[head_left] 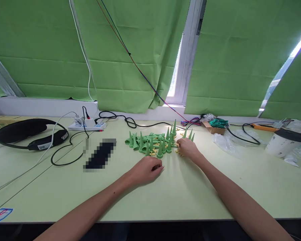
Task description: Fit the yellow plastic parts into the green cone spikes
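Observation:
A heap of green plastic cone-shaped spikes [160, 151] sits in the middle of the table, some upright and others lying on their sides. Small yellow plastic pieces [153, 152] are scattered among them. My left hand [147, 170] rests at the near edge of the heap, fingers curled in; whatever it may hold is hidden. At the heap's right side, my right hand [188, 148] reaches down with bent, closed fingertips beside yellow pieces and several upright spikes. What lies between those fingertips cannot be made out.
On the left are a black neckband-like device [47, 139], a power strip [87, 125] with cables, and a pixelated dark object [101, 155]. To the right stand a small cardboard box [213, 128], clear plastic bags [224, 142] and a white cup with a black lid [284, 144].

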